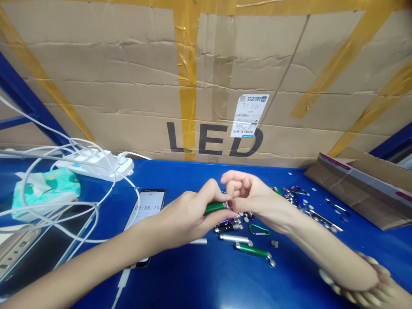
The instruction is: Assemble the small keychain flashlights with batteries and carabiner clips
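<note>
Head view:

- The left hand (189, 214) is closed around a small green flashlight (215, 208), gripping the barrel with the metal end sticking out toward 3 o'clock.
- The right hand (254, 195) meets it at that metal end, fingers curled and pinching something too small to identify; the two hands touch at the centre of the blue table (206, 283).
- Judging by the layout, the work looks partly done: at 6 o'clock of the hands lie a purple flashlight (229, 222), a dark flashlight (229, 228), a silver flashlight (234, 238) and another green flashlight with key ring (254, 252), close together. Whether these are finished cannot be told.
- A green carabiner (259, 230) lies just beside them, and a spread of loose parts (305, 208), with clips, chains and small round discs, runs out toward 3 o'clock, which suggests more pieces are left to handle.
- A phone (146, 208) at 9 o'clock of the hands shows a running timer and is partly under the left forearm.
- Edges: a cardboard wall marked LED (206, 86) closes off 12 o'clock, just behind the hands. A folded cardboard box (363, 189) bounds the 2 to 3 o'clock side.
- At 9 to 10 o'clock a white power strip (96, 165), tangled white cables (64, 206) and a tissue pack (45, 189) crowd the surface; cables trail near the left forearm.
- Open room lies mainly at 6 o'clock, the bare blue surface toward the person, between the forearms. A beaded bracelet (360, 283) sits on the right wrist at 4 o'clock.
</note>
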The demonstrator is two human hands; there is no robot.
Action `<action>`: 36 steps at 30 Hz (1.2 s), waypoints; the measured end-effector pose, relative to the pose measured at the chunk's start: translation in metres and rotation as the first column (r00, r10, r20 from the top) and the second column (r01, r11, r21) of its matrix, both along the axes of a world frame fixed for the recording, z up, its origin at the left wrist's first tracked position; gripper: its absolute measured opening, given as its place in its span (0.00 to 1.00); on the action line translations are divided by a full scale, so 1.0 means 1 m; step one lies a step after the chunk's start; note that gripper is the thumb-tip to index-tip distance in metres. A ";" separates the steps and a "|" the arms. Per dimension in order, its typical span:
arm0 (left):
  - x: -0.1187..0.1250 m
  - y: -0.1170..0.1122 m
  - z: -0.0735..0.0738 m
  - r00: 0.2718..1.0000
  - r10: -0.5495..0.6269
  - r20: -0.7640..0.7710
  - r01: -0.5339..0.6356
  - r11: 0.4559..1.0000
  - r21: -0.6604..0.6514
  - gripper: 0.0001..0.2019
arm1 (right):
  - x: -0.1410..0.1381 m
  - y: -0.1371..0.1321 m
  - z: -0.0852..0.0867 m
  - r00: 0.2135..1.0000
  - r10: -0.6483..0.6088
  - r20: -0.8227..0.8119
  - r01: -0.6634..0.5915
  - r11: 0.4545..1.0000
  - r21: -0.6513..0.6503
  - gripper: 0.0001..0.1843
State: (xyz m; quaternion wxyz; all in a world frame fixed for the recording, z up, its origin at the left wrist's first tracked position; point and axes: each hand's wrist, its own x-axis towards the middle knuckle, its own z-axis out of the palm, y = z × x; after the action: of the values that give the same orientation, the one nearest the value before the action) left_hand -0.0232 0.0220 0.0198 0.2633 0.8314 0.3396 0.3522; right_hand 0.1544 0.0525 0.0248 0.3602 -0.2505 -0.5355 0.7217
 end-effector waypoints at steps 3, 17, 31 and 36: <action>0.003 -0.002 0.006 0.948 -0.114 0.298 0.238 0.875 -0.422 0.09 | 0.001 -0.003 0.008 0.981 -0.194 0.013 0.167 0.874 0.457 0.11; 0.008 -0.010 0.000 0.972 0.219 0.090 -0.198 0.960 -0.198 0.04 | 0.005 -0.025 0.028 0.779 -0.573 0.254 0.065 0.477 0.877 0.08; 0.002 -0.003 -0.015 0.966 0.201 -0.162 -0.136 0.930 0.342 0.10 | -0.004 -0.017 0.013 0.988 -0.023 0.155 0.032 0.998 -0.053 0.15; 0.004 0.000 -0.004 0.976 0.212 0.040 -0.210 0.976 -0.054 0.07 | 0.000 -0.014 0.017 0.973 -0.080 0.217 0.079 0.997 0.013 0.12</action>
State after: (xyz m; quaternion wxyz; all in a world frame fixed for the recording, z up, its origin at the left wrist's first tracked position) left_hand -0.0189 0.0224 0.0160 0.2527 0.7757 0.4285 0.3883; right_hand 0.1546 0.0389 0.0417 0.3285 -0.3483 -0.5629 0.6737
